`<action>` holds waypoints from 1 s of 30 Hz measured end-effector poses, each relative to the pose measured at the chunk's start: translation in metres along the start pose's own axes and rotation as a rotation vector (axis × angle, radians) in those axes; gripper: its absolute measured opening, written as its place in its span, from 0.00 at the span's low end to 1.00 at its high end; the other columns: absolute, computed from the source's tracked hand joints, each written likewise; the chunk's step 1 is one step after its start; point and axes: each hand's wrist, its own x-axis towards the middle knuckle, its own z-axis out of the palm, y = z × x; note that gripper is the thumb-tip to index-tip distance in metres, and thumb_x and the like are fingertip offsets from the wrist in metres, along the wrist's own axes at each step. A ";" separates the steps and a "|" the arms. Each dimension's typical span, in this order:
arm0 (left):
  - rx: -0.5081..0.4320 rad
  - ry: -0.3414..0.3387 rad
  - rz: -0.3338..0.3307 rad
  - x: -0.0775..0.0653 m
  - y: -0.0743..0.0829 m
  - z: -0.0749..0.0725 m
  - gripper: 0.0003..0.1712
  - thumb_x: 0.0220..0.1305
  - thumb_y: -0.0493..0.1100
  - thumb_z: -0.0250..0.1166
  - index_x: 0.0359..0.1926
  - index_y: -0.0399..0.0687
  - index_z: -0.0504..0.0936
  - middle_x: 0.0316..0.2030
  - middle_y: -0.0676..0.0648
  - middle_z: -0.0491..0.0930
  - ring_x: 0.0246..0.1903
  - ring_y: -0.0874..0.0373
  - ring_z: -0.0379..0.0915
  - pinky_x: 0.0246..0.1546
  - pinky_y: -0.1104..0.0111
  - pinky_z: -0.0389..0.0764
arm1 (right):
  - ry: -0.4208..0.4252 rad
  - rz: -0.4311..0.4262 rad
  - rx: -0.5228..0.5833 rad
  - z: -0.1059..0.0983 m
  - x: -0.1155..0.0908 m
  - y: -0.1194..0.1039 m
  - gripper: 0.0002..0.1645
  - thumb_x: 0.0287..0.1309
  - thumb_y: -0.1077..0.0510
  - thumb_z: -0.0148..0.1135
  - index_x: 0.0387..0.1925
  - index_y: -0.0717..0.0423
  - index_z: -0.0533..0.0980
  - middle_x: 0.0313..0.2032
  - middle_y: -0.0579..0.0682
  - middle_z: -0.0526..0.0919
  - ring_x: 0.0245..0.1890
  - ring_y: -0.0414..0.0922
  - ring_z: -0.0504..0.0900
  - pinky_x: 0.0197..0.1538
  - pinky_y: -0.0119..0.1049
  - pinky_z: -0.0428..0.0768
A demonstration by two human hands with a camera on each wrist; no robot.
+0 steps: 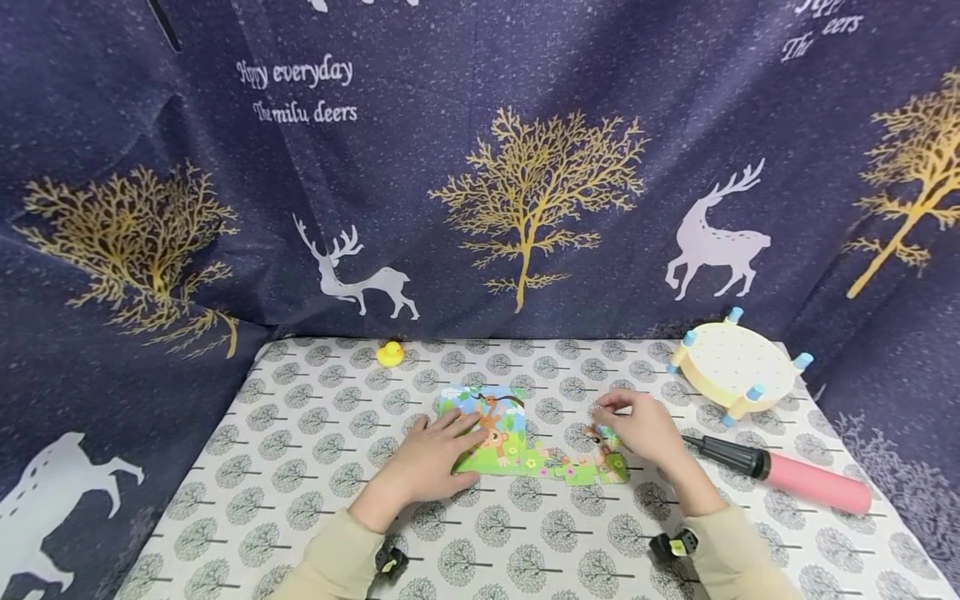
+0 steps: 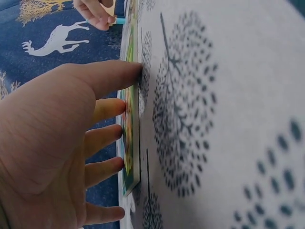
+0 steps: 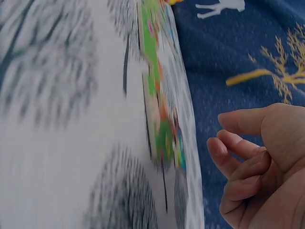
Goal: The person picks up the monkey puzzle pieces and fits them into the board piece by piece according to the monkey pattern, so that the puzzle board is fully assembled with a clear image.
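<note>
A jigsaw puzzle (image 1: pixel 512 433) with a monkey picture lies partly joined on the table. Its left block is filled in, and a strip of pieces (image 1: pixel 573 475) runs right along the bottom edge. My left hand (image 1: pixel 429 460) rests on the left block, fingers spread, fingertips on its surface in the left wrist view. Above the right-hand pieces (image 1: pixel 613 469) hovers my right hand (image 1: pixel 643 427). Its fingers (image 3: pixel 240 160) bend loosely, apart from the thumb, with nothing between them in the right wrist view. The puzzle's edge (image 3: pixel 164 138) shows below that hand.
A pink pump (image 1: pixel 813 482) with a black handle lies to the right of my right hand. Behind it a round cream stool-like toy (image 1: pixel 738 367) with blue-tipped legs is at the back right. A yellow rubber duck (image 1: pixel 390 354) sits at the back left, near the hanging cloth (image 1: pixel 465 275).
</note>
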 end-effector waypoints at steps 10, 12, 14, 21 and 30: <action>-0.013 -0.007 0.000 0.002 0.002 0.000 0.40 0.70 0.67 0.62 0.77 0.58 0.69 0.80 0.50 0.57 0.78 0.40 0.51 0.70 0.30 0.55 | -0.069 0.050 -0.061 -0.010 -0.011 0.023 0.21 0.62 0.48 0.73 0.49 0.58 0.83 0.37 0.46 0.84 0.33 0.42 0.81 0.37 0.41 0.81; -0.015 -0.007 0.002 0.003 0.001 0.000 0.40 0.70 0.67 0.62 0.77 0.58 0.69 0.80 0.50 0.57 0.77 0.39 0.51 0.69 0.30 0.55 | -0.080 0.054 -0.078 -0.009 -0.012 0.024 0.25 0.60 0.46 0.75 0.51 0.59 0.83 0.38 0.46 0.84 0.35 0.43 0.80 0.40 0.42 0.80; -0.014 -0.008 0.001 0.004 0.001 0.000 0.40 0.70 0.67 0.62 0.77 0.59 0.69 0.80 0.50 0.56 0.77 0.38 0.50 0.69 0.30 0.55 | -0.089 0.059 -0.087 -0.007 -0.012 0.024 0.30 0.57 0.44 0.77 0.53 0.60 0.83 0.39 0.47 0.84 0.36 0.43 0.80 0.41 0.43 0.81; -0.014 -0.009 0.002 0.005 0.001 -0.001 0.41 0.70 0.68 0.61 0.77 0.60 0.69 0.80 0.50 0.56 0.77 0.37 0.50 0.69 0.30 0.56 | -0.105 0.054 -0.100 -0.005 -0.010 0.023 0.31 0.53 0.44 0.80 0.51 0.60 0.82 0.38 0.47 0.82 0.36 0.44 0.77 0.40 0.41 0.78; -0.002 -0.011 0.001 0.005 -0.003 -0.001 0.43 0.69 0.71 0.61 0.78 0.59 0.68 0.80 0.52 0.56 0.78 0.40 0.50 0.69 0.32 0.59 | -0.129 0.047 -0.114 -0.006 -0.009 0.023 0.25 0.55 0.47 0.79 0.46 0.59 0.81 0.36 0.48 0.79 0.34 0.45 0.75 0.38 0.41 0.75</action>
